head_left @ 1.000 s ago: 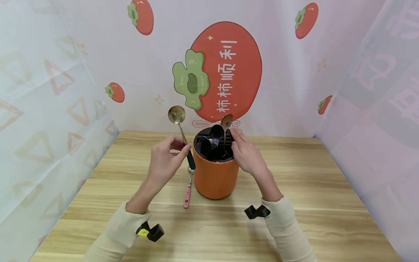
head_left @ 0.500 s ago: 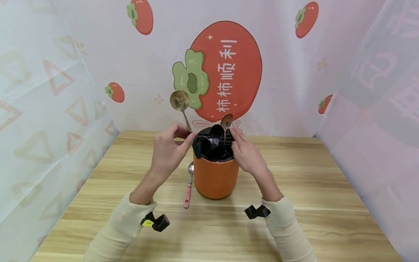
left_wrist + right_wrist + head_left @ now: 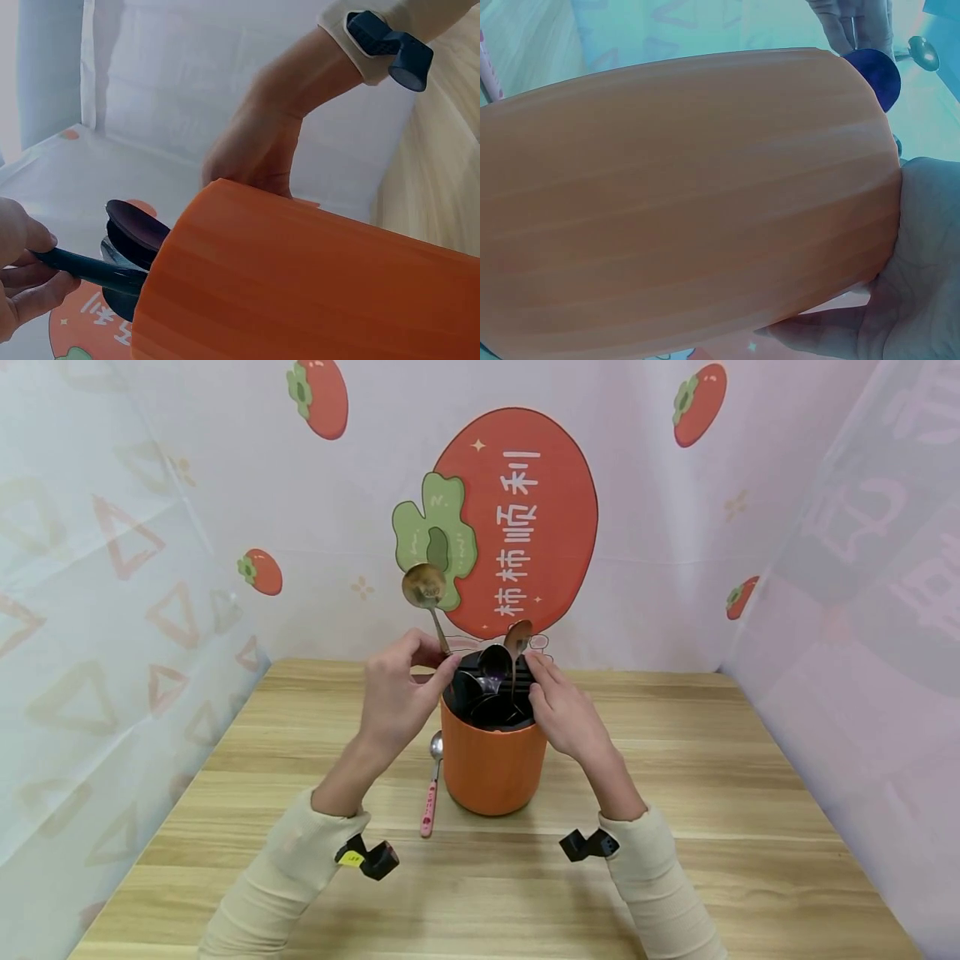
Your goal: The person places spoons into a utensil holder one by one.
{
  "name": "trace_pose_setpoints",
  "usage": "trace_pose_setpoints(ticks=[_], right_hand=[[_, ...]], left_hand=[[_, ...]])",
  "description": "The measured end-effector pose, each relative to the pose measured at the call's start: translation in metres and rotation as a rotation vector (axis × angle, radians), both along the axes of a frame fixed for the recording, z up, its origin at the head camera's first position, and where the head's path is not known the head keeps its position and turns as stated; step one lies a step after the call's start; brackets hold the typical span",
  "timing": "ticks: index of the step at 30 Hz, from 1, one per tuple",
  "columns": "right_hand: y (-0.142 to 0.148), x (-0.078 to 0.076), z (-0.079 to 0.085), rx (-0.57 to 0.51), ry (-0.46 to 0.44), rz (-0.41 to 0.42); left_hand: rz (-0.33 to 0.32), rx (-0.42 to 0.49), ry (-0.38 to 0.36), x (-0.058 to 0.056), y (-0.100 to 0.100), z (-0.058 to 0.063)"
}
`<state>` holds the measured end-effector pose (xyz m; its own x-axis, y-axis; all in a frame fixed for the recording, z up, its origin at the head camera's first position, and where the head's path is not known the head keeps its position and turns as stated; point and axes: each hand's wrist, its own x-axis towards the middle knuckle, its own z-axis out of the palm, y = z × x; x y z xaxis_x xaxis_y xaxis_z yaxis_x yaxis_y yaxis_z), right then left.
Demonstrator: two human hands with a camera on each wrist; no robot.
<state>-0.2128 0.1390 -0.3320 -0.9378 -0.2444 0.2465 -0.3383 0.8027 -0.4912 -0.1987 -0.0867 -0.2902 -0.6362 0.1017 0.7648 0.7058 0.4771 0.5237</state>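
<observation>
My left hand [image 3: 401,693] pinches a round-bowled metal spoon [image 3: 425,585] between thumb and fingers, bowl upward. Its dark green handle [image 3: 90,268] reaches over the rim of an orange utensil holder [image 3: 493,777] in the left wrist view; the handle's end is hidden inside. My right hand [image 3: 566,706] rests against the holder's right rim with fairly straight fingers, some hidden behind it in the right wrist view. Several utensils stand in the holder, among them a copper-coloured spoon [image 3: 518,639] and a dark round-bowled one [image 3: 495,660].
A small spoon with a pink handle [image 3: 428,810] lies on the wooden table [image 3: 660,860], left of the holder. Behind the table hangs a printed cloth backdrop [image 3: 637,568], with more cloth at both sides.
My left hand has lifted the round-bowled spoon from beside the holder and moved it right, bringing its handle over and inside the rim. My right hand and the holder have stayed put.
</observation>
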Motion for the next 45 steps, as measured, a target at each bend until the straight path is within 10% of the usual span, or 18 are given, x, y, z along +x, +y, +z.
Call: trace_pose_setpoints(ticks=[45], right_hand=[[0.001, 0.000, 0.001, 0.010, -0.038, 0.012]], left_hand=[[0.111, -0.105, -0.189, 0.003, -0.018, -0.044]])
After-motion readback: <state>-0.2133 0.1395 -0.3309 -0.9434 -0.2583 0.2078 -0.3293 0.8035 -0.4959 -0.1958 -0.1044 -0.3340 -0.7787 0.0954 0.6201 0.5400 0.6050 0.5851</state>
